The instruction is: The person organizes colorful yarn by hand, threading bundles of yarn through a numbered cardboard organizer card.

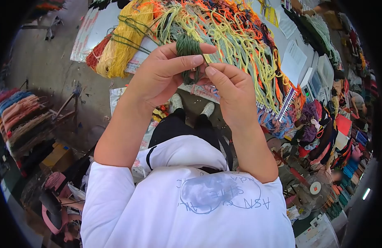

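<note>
My left hand [164, 70] is closed round a small bundle of dark green yarn [187, 46], gripped between thumb and fingers in front of my chest. Beside it, my right hand [232, 82] pinches with thumb and forefinger what looks like a thin strand at the bundle's right side; the pinched part is mostly hidden. A few green strands [131, 39] trail off to the left of the bundle. Beyond both hands spreads a heap of yellow-green, orange and grey yarn [224, 45] on the table.
Hanks of yellow yarn [133, 33] and red yarn [99, 53] hang at the table's left end. A white device with a lit display [310, 87] and paper sheets [293, 62] lie to the right. A fan [315, 188] stands lower right; a rack of coloured yarn [23, 111] stands left.
</note>
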Demonstrator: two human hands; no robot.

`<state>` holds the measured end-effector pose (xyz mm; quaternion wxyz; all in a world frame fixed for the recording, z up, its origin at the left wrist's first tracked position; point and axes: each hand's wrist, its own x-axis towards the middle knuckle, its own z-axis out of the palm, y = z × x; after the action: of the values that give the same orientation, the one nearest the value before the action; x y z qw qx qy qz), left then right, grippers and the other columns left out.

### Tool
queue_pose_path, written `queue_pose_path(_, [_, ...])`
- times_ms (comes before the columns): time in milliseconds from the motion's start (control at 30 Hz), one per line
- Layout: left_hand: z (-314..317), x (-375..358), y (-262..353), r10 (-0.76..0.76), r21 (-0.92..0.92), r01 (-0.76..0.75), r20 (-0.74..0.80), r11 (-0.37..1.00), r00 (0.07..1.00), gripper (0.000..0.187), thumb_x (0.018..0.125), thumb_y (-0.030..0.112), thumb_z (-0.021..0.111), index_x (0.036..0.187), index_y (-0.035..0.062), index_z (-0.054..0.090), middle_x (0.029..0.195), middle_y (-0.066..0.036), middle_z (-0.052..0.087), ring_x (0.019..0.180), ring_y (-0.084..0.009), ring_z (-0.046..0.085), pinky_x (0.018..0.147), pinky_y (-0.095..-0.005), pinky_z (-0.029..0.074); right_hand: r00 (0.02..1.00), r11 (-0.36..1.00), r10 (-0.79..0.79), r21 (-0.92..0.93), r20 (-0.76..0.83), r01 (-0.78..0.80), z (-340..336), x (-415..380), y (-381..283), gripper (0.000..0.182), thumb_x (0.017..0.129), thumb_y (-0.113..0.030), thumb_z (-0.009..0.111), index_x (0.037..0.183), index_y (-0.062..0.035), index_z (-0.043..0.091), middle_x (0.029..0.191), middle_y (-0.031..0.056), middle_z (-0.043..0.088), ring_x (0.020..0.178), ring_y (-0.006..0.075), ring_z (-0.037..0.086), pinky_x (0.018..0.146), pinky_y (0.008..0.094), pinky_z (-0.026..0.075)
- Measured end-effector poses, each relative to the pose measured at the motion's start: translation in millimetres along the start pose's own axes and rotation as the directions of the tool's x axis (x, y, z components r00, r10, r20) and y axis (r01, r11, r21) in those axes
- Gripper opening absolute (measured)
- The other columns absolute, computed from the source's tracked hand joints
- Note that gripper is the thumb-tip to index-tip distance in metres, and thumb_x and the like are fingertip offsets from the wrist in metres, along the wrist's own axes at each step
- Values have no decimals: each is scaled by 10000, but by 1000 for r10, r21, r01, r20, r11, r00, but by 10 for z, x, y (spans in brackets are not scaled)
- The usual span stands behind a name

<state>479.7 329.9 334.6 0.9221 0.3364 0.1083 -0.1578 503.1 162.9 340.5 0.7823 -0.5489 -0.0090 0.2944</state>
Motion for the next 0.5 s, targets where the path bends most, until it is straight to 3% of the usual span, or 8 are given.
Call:
queue_pose_path(167, [-57, 102, -48, 89, 146, -92, 25, 985, 996, 327, 848, 96, 577, 1148, -35, 571, 793, -15, 594, 726, -104, 566, 760, -284, 469, 993, 997, -64, -42, -104, 60, -50, 48, 80, 158, 895, -92, 531, 913, 37, 620, 873, 74, 646, 793, 90, 583, 728, 227, 466])
queue_pose_path(233, [-367, 212, 13, -37, 144, -4, 284, 990, 958, 384, 862, 137, 548, 1187, -66, 530, 653, 38, 448, 602, -71, 456, 700, -267, 442, 996, 996, -71, -50, -47, 68, -257, 79, 106, 188, 902, -119, 493, 916, 25, 613, 820, 70, 634, 810, 108, 577, 778, 261, 461])
queue_pose_path(267, [-511, 187, 64, -185, 190, 134, 287, 973, 940, 385, 878, 185, 537, 1160, -77, 537, 582, 67, 303, 504, -54, 324, 558, -234, 372, 999, 998, 33, 50, 24, -34, -498, 79, 85, 211, 899, -159, 496, 928, 16, 611, 789, 65, 613, 768, 129, 562, 806, 302, 459])
queue_pose_path(333, [-1070, 175, 298, -391, 366, 287, 252, 886, 885, 340, 890, 189, 534, 1111, -68, 562, 541, 86, 289, 453, -42, 292, 445, -225, 262, 973, 857, 82, 482, 217, -180, -1142, -107, 44, 215, 897, -177, 519, 959, 10, 604, 770, 43, 581, 719, 121, 532, 758, 319, 467])
queue_pose_path(367, [-1417, 157, 405, -312, 443, 250, 71, 861, 947, 210, 896, 197, 539, 944, 3, 601, 526, 96, 275, 418, -35, 247, 398, -226, 184, 992, 943, 13, 329, 127, -55, -1517, -238, -3, 222, 911, -194, 525, 988, 5, 583, 740, 9, 514, 667, 107, 481, 696, 296, 459])
queue_pose_path(400, [-1693, 151, 609, -322, 411, 313, -48, 856, 946, 117, 892, 186, 540, 845, 81, 558, 529, 106, 251, 412, -21, 250, 380, -202, 191, 995, 831, 74, 549, 59, -94, -2052, -417, -9, 205, 926, -181, 511, 1010, -1, 562, 687, -21, 413, 628, 79, 430, 642, 241, 429])
queue_pose_path(467, [-2260, 49, 985, -176, 197, 265, -380, 944, 908, 55, 913, 142, 513, 892, 92, 510, 552, 96, 245, 422, -13, 217, 353, -187, 170, 957, 873, 22, 471, -291, 123, -2954, -873, -110, 160, 963, -141, 436, 970, -14, 534, 655, -41, 341, 561, 42, 349, 553, 185, 322])
queue_pose_path(500, [-2535, 4, 1161, -151, 46, 192, -452, 980, 879, 78, 927, 129, 488, 870, 78, 505, 550, 86, 250, 419, -18, 220, 349, -188, 165, 957, 827, 53, 550, -286, 119, -3449, -1146, -171, 157, 973, -120, 402, 969, -16, 519, 630, -44, 324, 517, 42, 311, 517, 190, 279])
